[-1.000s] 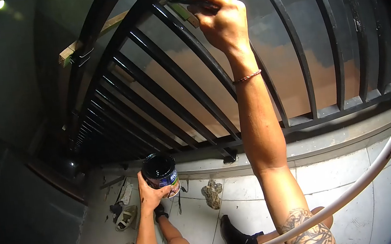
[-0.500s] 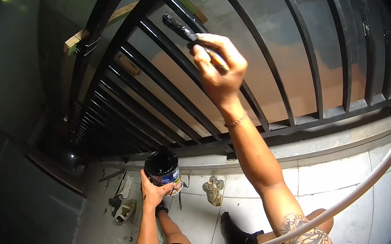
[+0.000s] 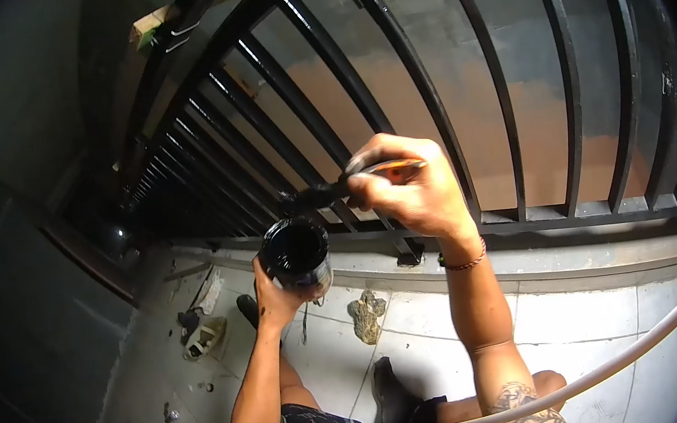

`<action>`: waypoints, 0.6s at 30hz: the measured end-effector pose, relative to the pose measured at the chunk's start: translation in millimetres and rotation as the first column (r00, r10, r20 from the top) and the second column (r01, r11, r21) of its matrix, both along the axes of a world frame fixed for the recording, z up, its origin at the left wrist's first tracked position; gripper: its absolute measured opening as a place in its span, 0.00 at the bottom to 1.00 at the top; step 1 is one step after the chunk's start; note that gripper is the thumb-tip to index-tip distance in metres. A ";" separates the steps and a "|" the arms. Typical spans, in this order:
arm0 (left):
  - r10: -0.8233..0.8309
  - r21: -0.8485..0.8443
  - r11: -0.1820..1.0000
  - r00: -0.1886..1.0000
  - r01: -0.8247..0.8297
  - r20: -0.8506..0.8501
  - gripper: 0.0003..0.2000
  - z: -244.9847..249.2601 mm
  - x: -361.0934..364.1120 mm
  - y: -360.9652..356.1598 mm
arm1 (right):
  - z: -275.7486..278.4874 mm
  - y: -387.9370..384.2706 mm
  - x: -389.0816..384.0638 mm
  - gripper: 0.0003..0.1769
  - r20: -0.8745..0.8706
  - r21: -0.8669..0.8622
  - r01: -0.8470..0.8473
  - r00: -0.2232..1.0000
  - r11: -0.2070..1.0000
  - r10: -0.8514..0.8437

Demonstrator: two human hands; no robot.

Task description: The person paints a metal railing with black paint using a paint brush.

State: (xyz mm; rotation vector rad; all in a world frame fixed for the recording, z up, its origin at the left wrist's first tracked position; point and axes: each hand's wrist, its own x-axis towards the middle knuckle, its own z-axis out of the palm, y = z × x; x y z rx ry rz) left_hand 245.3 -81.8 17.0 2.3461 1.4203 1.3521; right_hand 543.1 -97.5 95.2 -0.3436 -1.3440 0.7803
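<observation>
My left hand (image 3: 280, 296) is wrapped round a paint can (image 3: 321, 279), holding it upright above the floor. Black paint coats the inside of its open mouth. In my right hand (image 3: 411, 185) is a paintbrush (image 3: 324, 195), gripped by its handle. Its black, paint-loaded bristles point left, just above the can's rim. Behind both hands runs a black metal railing (image 3: 337, 64) with glossy upright bars. A few bars pass close behind the brush and my right fingers.
A pale hose or cable (image 3: 626, 352) curves across the lower right. On the white tiled floor (image 3: 571, 314) lie a crumpled rag (image 3: 366, 316) and scattered debris (image 3: 204, 338) at left. A wooden piece (image 3: 151, 25) sits at the upper left railing. A low ledge (image 3: 547, 260) runs beneath the bars.
My right hand has come down from the upper bars with the brush, which now lies nearly level over the can. The can has shifted slightly up and right, tilting its mouth toward me.
</observation>
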 end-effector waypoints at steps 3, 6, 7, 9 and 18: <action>0.002 0.012 1.000 1.000 -0.002 -0.001 0.47 -6.7 19.8 1.1 | 6.6 8.5 -6.6 0.08 0.344 0.144 0.184 0.912 0.972 -0.224; -0.016 0.040 0.999 0.999 0.015 0.030 0.46 -9.8 35.6 -2.9 | 12.7 12.0 -10.4 0.09 0.597 0.235 0.007 0.788 0.972 -0.149; -0.038 0.088 0.995 0.999 0.036 0.020 0.46 -11.2 36.8 -4.0 | 9.8 15.2 -15.1 0.09 0.604 0.230 -0.006 0.785 0.973 -0.137; -0.040 0.109 0.993 0.999 0.038 0.017 0.48 -16.2 36.6 -0.8 | -1.5 27.0 -28.6 0.10 0.654 0.414 -0.015 0.701 0.910 -0.285; -0.064 0.227 0.969 0.988 0.095 -0.140 0.55 -12.2 36.3 0.8 | -21.2 44.1 -58.3 0.09 0.812 0.280 -0.162 0.565 0.946 -0.144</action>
